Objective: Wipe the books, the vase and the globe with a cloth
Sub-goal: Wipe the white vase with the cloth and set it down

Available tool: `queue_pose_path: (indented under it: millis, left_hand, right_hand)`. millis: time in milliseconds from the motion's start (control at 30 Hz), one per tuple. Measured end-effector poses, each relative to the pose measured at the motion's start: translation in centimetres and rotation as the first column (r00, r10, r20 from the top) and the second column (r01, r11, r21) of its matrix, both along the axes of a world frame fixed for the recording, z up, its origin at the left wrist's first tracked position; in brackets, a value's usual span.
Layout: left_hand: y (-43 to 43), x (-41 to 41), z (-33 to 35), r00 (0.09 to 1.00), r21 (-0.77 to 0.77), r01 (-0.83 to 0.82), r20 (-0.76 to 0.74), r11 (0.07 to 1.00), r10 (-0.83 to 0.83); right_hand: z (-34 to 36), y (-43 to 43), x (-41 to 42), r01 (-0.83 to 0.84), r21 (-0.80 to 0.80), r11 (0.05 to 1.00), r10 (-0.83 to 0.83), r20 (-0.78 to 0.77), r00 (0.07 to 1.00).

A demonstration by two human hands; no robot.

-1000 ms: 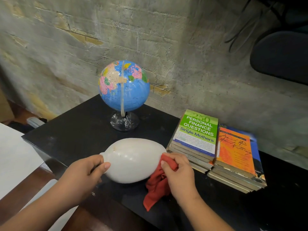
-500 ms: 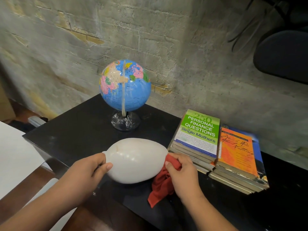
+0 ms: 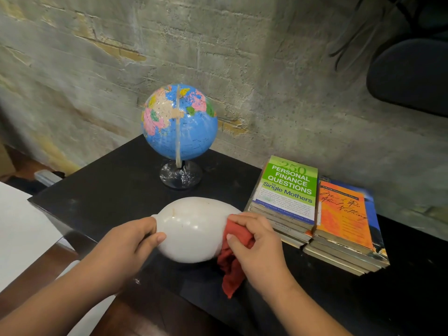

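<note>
A white egg-shaped vase lies on its side above the black table. My left hand grips its narrow neck end at the left. My right hand holds a red cloth against the vase's wide right end, and the cloth's tail hangs down below. A blue globe on a dark round base stands behind the vase near the wall. Two stacks of books lie to the right, a green-covered one beside an orange-covered one.
A rough brick wall runs right behind the table. A dark chair back shows at the upper right. A white surface lies to the left of the table, with wooden floor below it.
My right hand with the cloth has shifted slightly along the vase's wide end. The left hand keeps its hold on the neck, and the vase stays almost where it was.
</note>
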State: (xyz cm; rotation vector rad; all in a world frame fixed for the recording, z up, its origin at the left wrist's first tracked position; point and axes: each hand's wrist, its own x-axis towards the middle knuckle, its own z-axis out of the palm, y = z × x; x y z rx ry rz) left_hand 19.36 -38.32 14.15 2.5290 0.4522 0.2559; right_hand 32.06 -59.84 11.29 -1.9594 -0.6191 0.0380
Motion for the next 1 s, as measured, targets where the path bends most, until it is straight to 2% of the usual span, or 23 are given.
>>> queue_pose_path:
  millis: [67, 200, 400, 467, 533, 600, 700, 800, 933, 1000]
  left_hand:
    - [0.3, 0.1, 0.0, 0.999, 0.02, 0.04, 0.024, 0.999, -0.041]
    - [0.9, 0.4, -0.1, 0.993, 0.05, 0.11, 0.043, 0.993, -0.112]
    - [1.6, 1.1, -0.3, 0.963, 0.123, 0.233, 0.107, 0.965, -0.247]
    - [1.3, 1.0, -0.2, 0.959, 0.137, 0.238, 0.122, 0.962, -0.255]
    - [0.9, 0.9, -0.2, 0.956, 0.133, 0.226, 0.158, 0.965, -0.246]
    - [0.1, 1.0, -0.2, 0.951, 0.129, 0.21, 0.204, 0.969, -0.234]
    - [-1.2, 1.1, -0.1, 0.946, 0.149, 0.185, 0.241, 0.971, -0.217]
    - [-1.9, 0.8, 0.0, 0.958, 0.139, 0.139, 0.23, 0.98, -0.169]
    - [-3.1, 0.3, -0.3, 0.961, 0.051, 0.052, 0.268, 0.997, -0.063]
    - [-4.4, 0.3, -0.3, 0.956, -0.005, 0.021, 0.293, 1.0, -0.018]
  right_hand:
    - [-0.2, -0.1, 0.1, 0.042, 0.012, 0.999, -0.042, 0.016, 0.999]
    - [-0.5, -0.3, 0.6, 0.192, -0.054, 0.98, -0.196, -0.096, 0.976]
    - [1.0, 1.3, -2.0, 0.043, -0.042, 0.998, -0.037, 0.127, 0.991]
    - [0.9, 0.9, -1.9, 0.066, 0.004, 0.998, -0.066, 0.123, 0.99]
    - [0.8, 0.2, -1.4, 0.151, 0.027, 0.988, -0.153, 0.051, 0.987]
    - [1.0, -0.3, -1.0, 0.189, -0.032, 0.981, -0.189, 0.014, 0.982]
    - [2.3, -0.4, -1.4, 0.076, -0.111, 0.991, -0.067, 0.086, 0.994]
    - [3.4, -0.4, -2.0, -0.051, -0.112, 0.992, 0.068, 0.152, 0.986]
    - [2.3, -1.6, -0.8, 0.009, -0.042, 0.999, -0.005, 0.096, 0.995]
    - [2.0, -2.2, -0.2, 0.042, -0.071, 0.997, -0.038, 0.048, 0.998]
